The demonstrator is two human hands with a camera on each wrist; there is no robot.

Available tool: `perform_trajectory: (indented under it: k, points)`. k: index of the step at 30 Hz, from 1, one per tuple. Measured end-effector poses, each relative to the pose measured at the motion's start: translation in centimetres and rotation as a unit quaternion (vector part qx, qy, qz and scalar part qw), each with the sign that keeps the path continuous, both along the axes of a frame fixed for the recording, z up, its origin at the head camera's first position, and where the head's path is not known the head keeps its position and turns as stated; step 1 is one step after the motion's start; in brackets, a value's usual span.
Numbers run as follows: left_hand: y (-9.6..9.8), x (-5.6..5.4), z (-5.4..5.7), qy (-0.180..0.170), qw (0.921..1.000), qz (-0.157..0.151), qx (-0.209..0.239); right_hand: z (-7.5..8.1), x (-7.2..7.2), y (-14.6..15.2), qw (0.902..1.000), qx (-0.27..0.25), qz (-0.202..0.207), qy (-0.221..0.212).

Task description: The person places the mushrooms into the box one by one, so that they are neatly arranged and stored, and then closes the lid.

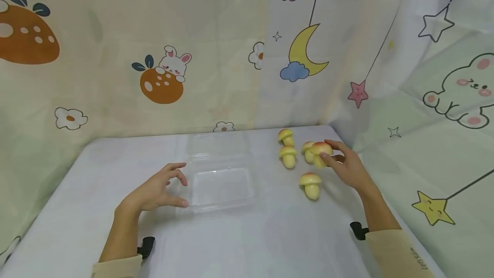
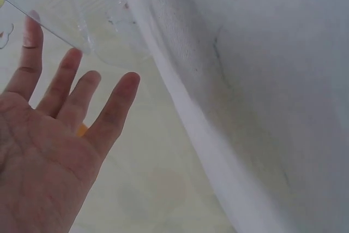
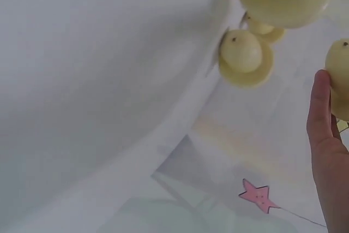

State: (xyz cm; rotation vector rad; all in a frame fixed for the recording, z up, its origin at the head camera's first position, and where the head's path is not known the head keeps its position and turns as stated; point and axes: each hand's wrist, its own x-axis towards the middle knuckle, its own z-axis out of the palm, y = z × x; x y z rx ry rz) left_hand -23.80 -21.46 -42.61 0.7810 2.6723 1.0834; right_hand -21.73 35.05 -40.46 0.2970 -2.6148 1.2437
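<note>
My right hand pinches a yellow toy mushroom with a reddish cap between thumb and fingers, at the right of the table. Right behind it, another mushroom is partly hidden. In the right wrist view the held mushroom shows at the right edge, against the thumb. A clear plastic box lies with its lid folded back. Beside the box's left side is my left hand, thumb and fingers spread apart and holding nothing. The left wrist view shows its fingers close to the clear plastic edge.
Two mushrooms stand one behind the other to the right of the box, and another mushroom sits nearer the front. The white table meets a patterned cloth at the back and right.
</note>
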Motion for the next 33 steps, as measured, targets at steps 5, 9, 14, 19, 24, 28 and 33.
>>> perform_trajectory:
  k: [5,9,14,19,24,28,33]
  points:
    - [-0.2,-0.1,-0.2,0.012,0.9999,-0.003,0.001,0.8,-0.2,-1.5,0.9976,-0.061,0.031,0.002]
    - [-0.3,-0.3,-0.3,0.004,1.0,-0.003,0.005,1.1,-0.5,-2.8,0.9937,-0.098,0.055,-0.003]
    - [-0.5,-0.1,-0.5,-0.011,0.9999,-0.004,0.012,1.1,-1.0,-4.4,0.9904,-0.113,0.08,-0.001]
    - [-0.4,0.0,-0.5,-0.013,0.9999,0.001,0.006,1.4,-1.6,-5.8,0.9874,-0.127,0.094,-0.006]
    - [-0.3,-0.2,-0.4,-0.012,0.9999,0.002,0.003,1.4,-2.3,-7.3,0.9833,-0.144,0.11,-0.019]
    - [-0.4,-0.1,-0.5,-0.017,0.9998,0.002,0.009,1.1,-2.7,-8.1,0.9814,-0.151,0.116,-0.024]
    - [-0.3,0.0,-0.4,-0.025,0.9996,0.003,0.011,1.0,-3.0,-8.8,0.9803,-0.156,0.115,-0.037]
